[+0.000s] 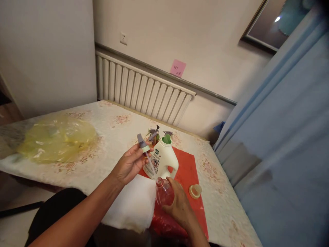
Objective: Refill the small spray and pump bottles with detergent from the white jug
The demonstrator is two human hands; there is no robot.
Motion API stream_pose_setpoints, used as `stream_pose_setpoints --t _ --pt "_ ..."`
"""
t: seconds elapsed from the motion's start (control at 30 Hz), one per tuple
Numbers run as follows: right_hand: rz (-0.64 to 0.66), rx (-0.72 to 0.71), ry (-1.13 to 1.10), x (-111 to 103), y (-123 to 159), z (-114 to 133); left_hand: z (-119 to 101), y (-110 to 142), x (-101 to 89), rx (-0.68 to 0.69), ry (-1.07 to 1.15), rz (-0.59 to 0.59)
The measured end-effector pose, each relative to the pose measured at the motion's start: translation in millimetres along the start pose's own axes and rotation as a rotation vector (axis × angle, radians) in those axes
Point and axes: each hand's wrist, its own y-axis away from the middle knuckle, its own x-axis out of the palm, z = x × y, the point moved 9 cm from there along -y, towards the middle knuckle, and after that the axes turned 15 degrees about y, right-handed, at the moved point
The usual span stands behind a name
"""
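Note:
My left hand [132, 163] grips a grey spray trigger head [144, 145] by its collar, and its thin tube points down to the right. A clear plastic bottle [164, 195] with an uncapped neck is in my right hand [180, 204], fingers around its side; the red beneath shows through it. The spray head's tube is apart from the bottle's mouth. Just behind stands a cream detergent jug [164, 157] with a handle and a green spout in its open top. To the right, a pale cap [195, 191] sits on a red plastic sheet [187, 166].
White paper or cloth [131, 206] lies at the table's front edge. Behind the jug are more spray heads [153, 131], partly hidden. A crumpled yellow plastic bag [58, 139] covers the left of the flowered tablecloth [110, 127]. A radiator [141, 89] and blue curtain [280, 144] border the table.

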Motion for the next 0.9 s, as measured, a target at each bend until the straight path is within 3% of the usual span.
stream_pose_setpoints --t 0.23,0.53,0.73,0.9 --pt "-0.027 -0.031 -0.025 -5.3 8.9 7.7 20.3 4.3 4.2 -0.035 -0.021 -0.029" --pt "-0.034 -0.029 -0.051 -7.6 17.5 8.3 17.0 10.3 9.5 -0.009 -0.047 -0.010" --pt "-0.061 -0.021 -0.064 -24.4 19.8 23.6 10.1 8.9 3.9 0.036 -0.065 -0.034" --pt "-0.034 0.016 -0.116 -22.9 18.0 24.0 27.8 14.7 -1.2 -0.038 -0.111 -0.034"
